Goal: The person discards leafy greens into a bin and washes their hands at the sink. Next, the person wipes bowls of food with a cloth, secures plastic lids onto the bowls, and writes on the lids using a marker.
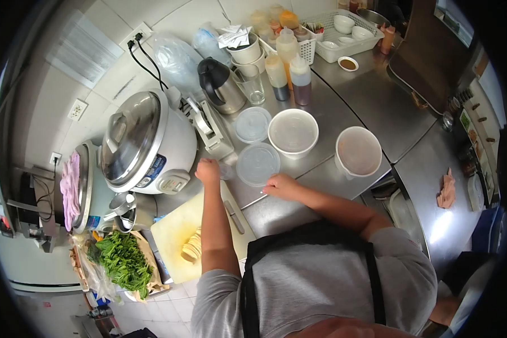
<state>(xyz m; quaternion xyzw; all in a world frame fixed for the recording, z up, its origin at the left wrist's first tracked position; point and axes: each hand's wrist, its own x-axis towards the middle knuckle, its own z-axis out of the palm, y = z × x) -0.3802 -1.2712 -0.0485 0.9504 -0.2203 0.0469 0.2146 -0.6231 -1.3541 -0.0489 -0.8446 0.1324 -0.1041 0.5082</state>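
My left hand [208, 170] is closed in a fist in front of a grey dispenser-like device [215, 138]; whatever its fingers hold is hidden. Just right of that fist lies a small clear item [226, 172], too faint to name. My right hand [281, 186] has its fingers curled together at the near edge of a clear round lid [258, 164], and I cannot make out anything in them. Another clear lid [252, 125] lies behind. To the right stand two white tubs, one with a whitish top [293, 133] and one with a pinkish top [359, 151].
Under my left forearm is a cutting board [172, 239] with yellow slices [192, 248] and a knife [234, 217]. A rice cooker [180, 135] and leafy greens [124, 262] are at left. A steel jug [222, 84], squeeze bottles [301, 81] and a basket of bowls [343, 50] line the back.
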